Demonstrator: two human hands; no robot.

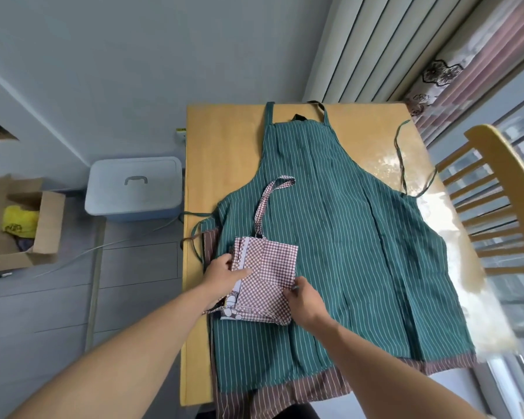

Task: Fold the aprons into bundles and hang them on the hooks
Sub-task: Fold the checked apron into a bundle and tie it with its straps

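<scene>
A green striped apron point(330, 237) lies spread flat on the wooden worktop point(224, 140), bib toward the far edge, and everything else is placed relative to it. Under it a brown striped apron point(315, 388) shows along its near hem and at its left edge. On the green apron's near-left part sits a folded red-and-white checked apron bundle point(270, 267), its neck loop point(270, 201) trailing away across the green cloth toward the bib.

The left hand point(221, 273) lies on the bundle's left edge with its thumb stretched flat over the checked cloth; its fingers seem to wrap the edge from below, though that side is hidden. The right hand point(303, 300) is at the bundle's near-right corner, fingers curled and pinching the checked fabric there.

The green apron's waist tie point(401, 164) loops over the worktop to the right of the bib. A wooden chair point(502, 207) stands right of the apron, beside the window. On the floor to the apron's left are a pale blue lidded storage box point(133, 189) and, further left, an open cardboard box point(25, 225).
</scene>
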